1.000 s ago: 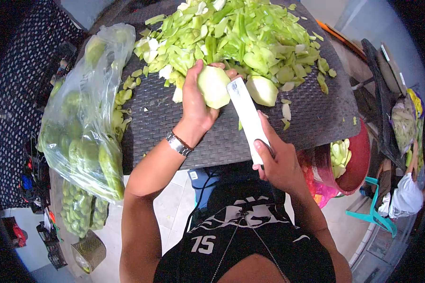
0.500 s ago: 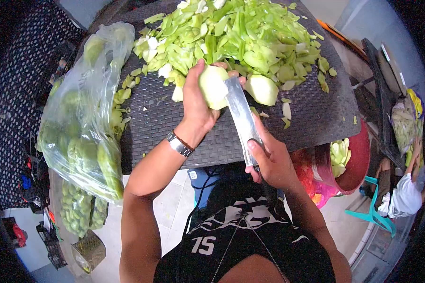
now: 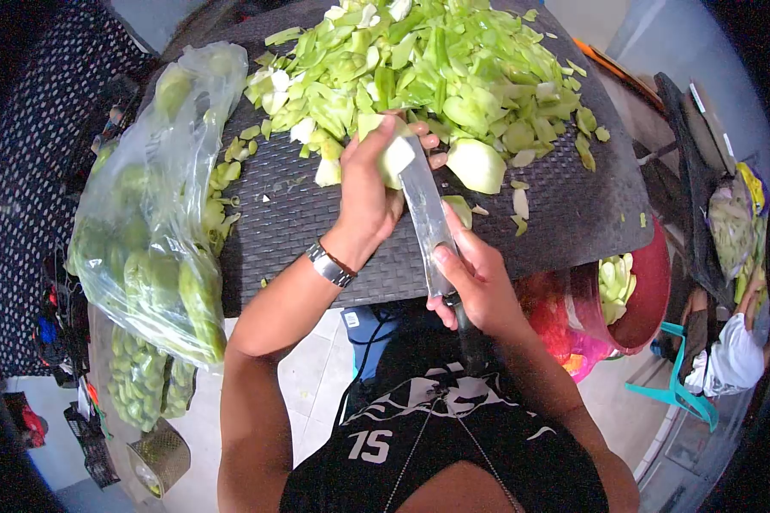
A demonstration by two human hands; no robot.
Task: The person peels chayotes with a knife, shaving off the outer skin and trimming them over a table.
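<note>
My left hand (image 3: 370, 190), with a metal watch at the wrist, is closed around a pale green peeled vegetable (image 3: 397, 156) that looks like a chayote. In my right hand (image 3: 479, 280) is a knife (image 3: 429, 218), gripped by its dark handle with the thumb along the wide blade. The blade's tip end lies against the vegetable, whose far side is hidden by my fingers. Just right of it, a second peeled piece (image 3: 475, 166) rests on the table. Behind both hands rises a heap of green peelings (image 3: 462, 85).
On the dark woven table (image 3: 287, 244), a clear plastic bag (image 3: 137, 231) of green vegetables lies left. Below it hangs another filled bag (image 3: 137, 376). A red bucket (image 3: 650, 295) with pale pieces stands by the right edge, near a teal stool (image 3: 678, 376). Another person's white garment (image 3: 731, 359) shows far right.
My left hand has turned the vegetable, and its fingers now cover more of it. The knife has shifted slightly left and toward me, together with my right hand.
</note>
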